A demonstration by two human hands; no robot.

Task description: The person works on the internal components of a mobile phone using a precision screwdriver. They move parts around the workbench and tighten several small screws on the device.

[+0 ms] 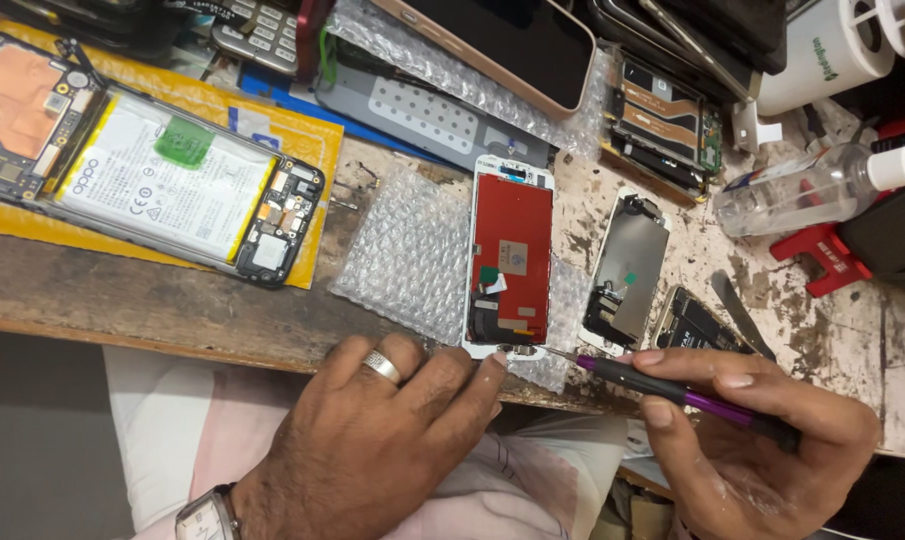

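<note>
Right hand (763,430) gripping screwdriver (673,392), worn workbench (123,290)

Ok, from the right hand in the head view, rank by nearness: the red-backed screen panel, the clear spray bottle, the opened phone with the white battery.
1. Red-backed screen panel, just up-left of the right hand.
2. Clear spray bottle, above, far bench edge.
3. Opened phone with white battery, far left.

White-framed phone screen panel (511,262) with red backing at centre, lying on clear bubble wrap (410,250), silver-backed screen panel (628,270) at three o'clock, white battery label (163,190) with green sticker at ten o'clock, dark phone screen (518,40) at twelve o'clock
</note>
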